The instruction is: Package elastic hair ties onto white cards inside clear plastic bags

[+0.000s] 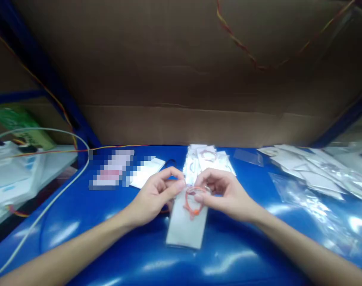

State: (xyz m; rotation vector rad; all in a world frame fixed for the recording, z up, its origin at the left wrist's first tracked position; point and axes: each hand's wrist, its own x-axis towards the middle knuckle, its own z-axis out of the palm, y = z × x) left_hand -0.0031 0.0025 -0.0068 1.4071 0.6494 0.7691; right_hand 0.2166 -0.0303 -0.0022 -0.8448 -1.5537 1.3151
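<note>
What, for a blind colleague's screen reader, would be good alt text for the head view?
A right hand holds an orange loop over a pale card on a blue table, while the left hand's thumb and forefinger pinch together close by. White packets lie beyond the hands, with a larger pile at right.

The left forearm (88, 241) and right forearm (300, 241) are bare and slim, tapering wristward; left hand (157, 194) and right hand (228, 194) show bare, slender fingers (171, 189).
</note>
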